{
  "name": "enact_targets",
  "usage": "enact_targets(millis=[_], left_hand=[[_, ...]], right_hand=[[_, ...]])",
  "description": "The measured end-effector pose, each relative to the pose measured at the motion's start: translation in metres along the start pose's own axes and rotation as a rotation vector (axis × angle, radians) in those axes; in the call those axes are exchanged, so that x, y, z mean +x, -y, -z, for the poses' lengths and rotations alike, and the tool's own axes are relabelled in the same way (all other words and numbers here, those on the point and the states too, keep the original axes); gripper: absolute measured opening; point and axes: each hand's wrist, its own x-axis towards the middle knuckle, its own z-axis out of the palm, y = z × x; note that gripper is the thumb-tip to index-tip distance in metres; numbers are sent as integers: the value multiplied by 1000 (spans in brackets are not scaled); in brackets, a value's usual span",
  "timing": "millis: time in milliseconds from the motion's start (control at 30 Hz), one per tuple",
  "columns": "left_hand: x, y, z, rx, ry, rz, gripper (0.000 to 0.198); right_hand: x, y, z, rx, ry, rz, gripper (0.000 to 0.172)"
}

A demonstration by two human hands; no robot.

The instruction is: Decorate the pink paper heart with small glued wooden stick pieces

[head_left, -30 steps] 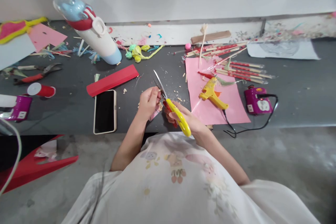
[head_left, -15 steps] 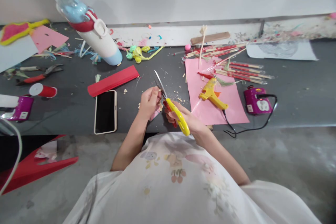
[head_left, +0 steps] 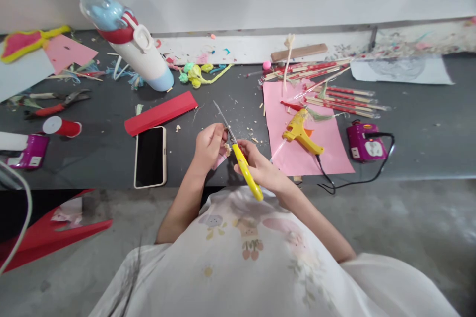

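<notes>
Scissors point(head_left: 240, 158) in the R hand point(head_left: 262, 166), held low over the table point(head_left: 416, 129) near its front edge, by the person's shirt point(head_left: 238, 257). R grip is curled round the handles, so part of them is lost behind fingers & palm. Bit of red shows behind those fingers; can't tell from here if it's the other handle or sth else.

L hand point(head_left: 209, 142) sits just left of the blades, grip pinched narrow on a small pale bit point(head_left: 226, 128), mostly hidden, so no idea of its full shape. Pink scrap point(head_left: 220, 159) pokes out under that hand, rest covered, w/ pale crumbs beside it.

Far L, purple box point(head_left: 35, 151) & white sheet point(head_left: 22, 74) are cut off by the edge of view. Red strip point(head_left: 161, 113) lies against the top of the phone point(head_left: 150, 157); screen's dark.

As for looks: yellow handle, smooth, seen nearly edge-on; slim grey blades, pointing away from the body & a bit L, look close together, approx. one line. Yellow glue gun point(head_left: 301, 131) lies on a pink sheet point(head_left: 277, 109), R of the hands.
</notes>
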Motion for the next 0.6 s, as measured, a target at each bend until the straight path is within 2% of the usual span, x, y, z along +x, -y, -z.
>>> enact_targets(millis=[133, 300, 600], left_hand=[[-6, -3, 1, 31, -17, -50, 54], [-7, 4, -1, -86, -6, 22, 52], [-5, 10, -11, -148, -3, 119, 53]], right_hand=[[-6, 3, -1, -135, -34, 75, 66], [-8, -5, 4, -188, -80, 87, 62], [-3, -12, 13, 54, -30, 83, 51]])
